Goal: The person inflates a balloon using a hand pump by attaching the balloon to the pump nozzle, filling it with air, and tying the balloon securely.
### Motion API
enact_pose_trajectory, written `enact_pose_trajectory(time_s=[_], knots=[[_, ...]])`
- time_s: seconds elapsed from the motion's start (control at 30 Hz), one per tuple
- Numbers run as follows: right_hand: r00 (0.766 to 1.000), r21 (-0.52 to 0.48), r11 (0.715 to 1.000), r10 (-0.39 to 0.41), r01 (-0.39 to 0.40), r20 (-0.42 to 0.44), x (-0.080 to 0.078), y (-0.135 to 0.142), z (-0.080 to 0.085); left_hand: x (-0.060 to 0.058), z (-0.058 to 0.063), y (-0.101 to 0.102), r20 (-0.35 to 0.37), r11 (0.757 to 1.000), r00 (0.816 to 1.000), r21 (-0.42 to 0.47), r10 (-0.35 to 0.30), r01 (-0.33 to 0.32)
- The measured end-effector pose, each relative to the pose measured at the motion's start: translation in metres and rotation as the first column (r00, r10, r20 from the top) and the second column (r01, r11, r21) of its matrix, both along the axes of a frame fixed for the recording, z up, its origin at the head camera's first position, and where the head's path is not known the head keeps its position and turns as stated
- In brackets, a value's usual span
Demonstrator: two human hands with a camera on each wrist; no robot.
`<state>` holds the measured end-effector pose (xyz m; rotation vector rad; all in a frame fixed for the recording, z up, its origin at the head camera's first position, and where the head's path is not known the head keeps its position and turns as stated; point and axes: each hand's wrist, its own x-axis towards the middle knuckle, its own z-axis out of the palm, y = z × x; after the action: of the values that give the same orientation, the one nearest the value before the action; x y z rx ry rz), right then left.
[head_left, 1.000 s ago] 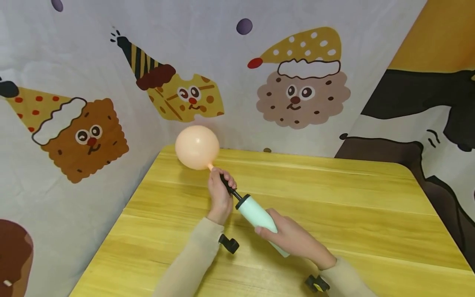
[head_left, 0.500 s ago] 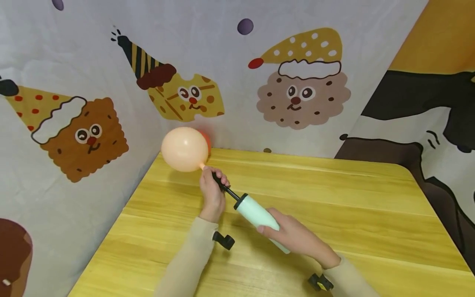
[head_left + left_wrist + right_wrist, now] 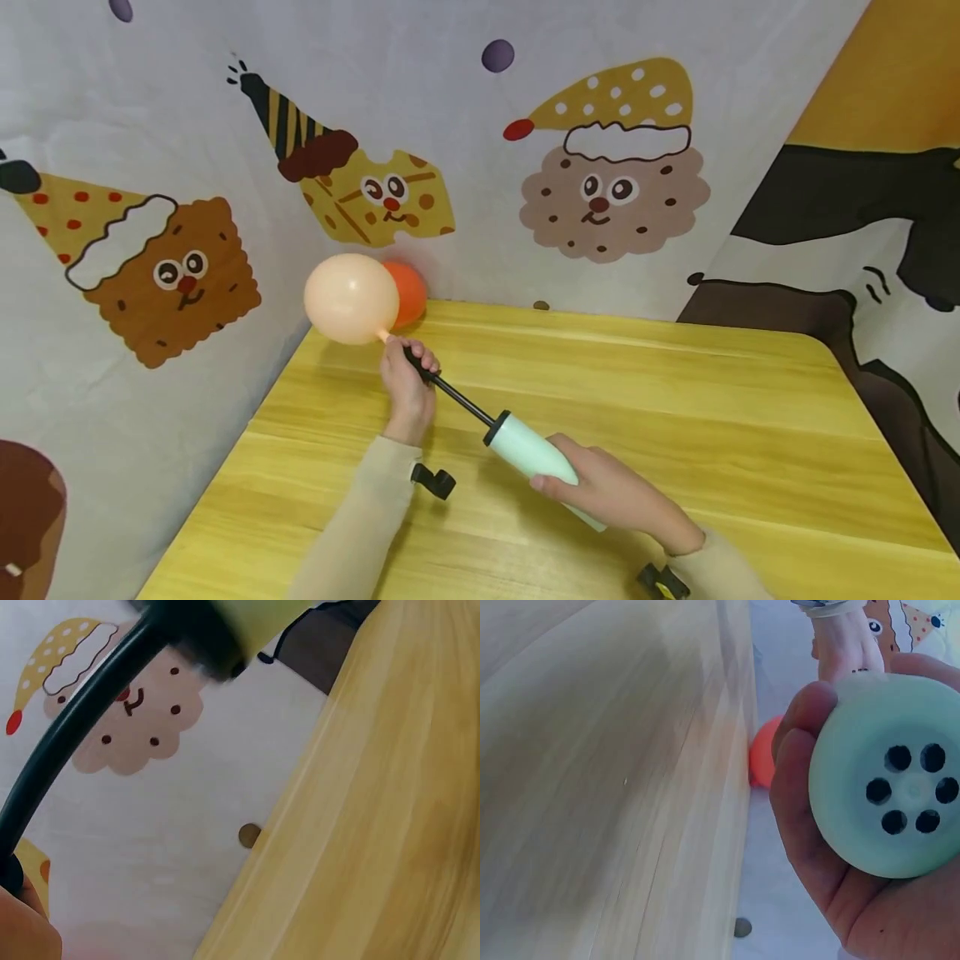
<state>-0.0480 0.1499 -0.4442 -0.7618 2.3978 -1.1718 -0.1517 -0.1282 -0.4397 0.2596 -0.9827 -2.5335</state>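
A peach balloon (image 3: 351,298), blown up round, sits at the nozzle end of a mint-green hand pump (image 3: 532,450). My left hand (image 3: 408,383) grips the pump's black handle end together with the balloon's neck. Around the green barrel curl the fingers of my right hand (image 3: 615,487). Between the two hands a length of black rod (image 3: 463,398) shows. In the right wrist view the barrel's round end cap (image 3: 900,780), pierced with several holes, faces the camera. The left wrist view shows the rod (image 3: 67,742) running up to the barrel's dark collar.
Behind the peach balloon, at the table's far left corner, is an orange-red balloon (image 3: 408,293), partly hidden. The wooden table (image 3: 675,400) meets a cloth backdrop (image 3: 480,167) printed with cartoon biscuits and cheese at the back and left.
The left hand and peach balloon have moved left, uncovering the orange-red balloon. The right hand with the barrel has shifted slightly right and down. More of the rod shows between them.
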Motion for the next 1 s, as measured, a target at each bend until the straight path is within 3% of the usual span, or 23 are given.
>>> enact_pose_trajectory(time_s=[0.4,0.63,0.83,1.0], knots=[[0.997,0.039,0.996,-0.077,0.077,0.006,-0.010,-0.026,0.004,0.011,-0.009,0.037,0.002,0.992,0.997,-0.093,-0.080,0.079],[0.994,0.035,0.994,-0.106,0.106,0.000,-0.015,-0.031,0.003,0.017,-0.015,0.054,0.047,0.981,0.988,-0.122,-0.148,0.153],[0.994,-0.011,0.995,-0.101,0.102,0.027,-0.013,-0.029,0.000,0.009,-0.011,0.041,0.033,0.985,0.991,-0.109,-0.130,0.133],[0.997,-0.018,0.999,-0.041,0.042,0.073,-0.001,-0.002,0.004,-0.002,-0.002,0.012,-0.002,0.997,0.999,-0.062,-0.045,0.045]])
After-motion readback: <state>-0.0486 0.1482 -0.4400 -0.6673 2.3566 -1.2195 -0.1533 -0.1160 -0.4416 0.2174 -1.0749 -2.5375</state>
